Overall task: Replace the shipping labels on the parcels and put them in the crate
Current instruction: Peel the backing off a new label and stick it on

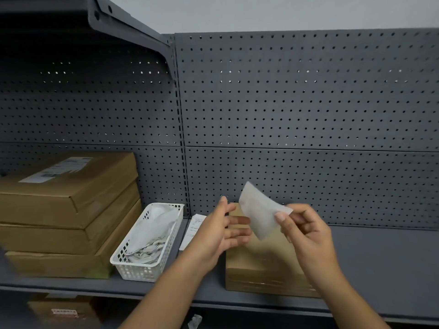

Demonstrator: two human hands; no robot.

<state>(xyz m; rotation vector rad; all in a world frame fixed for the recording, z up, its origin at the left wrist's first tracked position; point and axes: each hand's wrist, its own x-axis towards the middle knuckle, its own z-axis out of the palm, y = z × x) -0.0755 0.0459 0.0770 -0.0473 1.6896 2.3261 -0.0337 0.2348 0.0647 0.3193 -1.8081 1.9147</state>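
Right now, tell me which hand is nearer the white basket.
Left. The left hand hovers open just right of the white basket; the right hand is farther right, pinching a label sheet above the parcel.

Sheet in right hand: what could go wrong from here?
1. The sheet is curled and pinched at one edge only by the right hand; it may fold onto itself or drop.
2. The left hand is open, not bracing the parcel below, so the box could shift when pressed.
3. The loose slip beside the basket could get brushed away.
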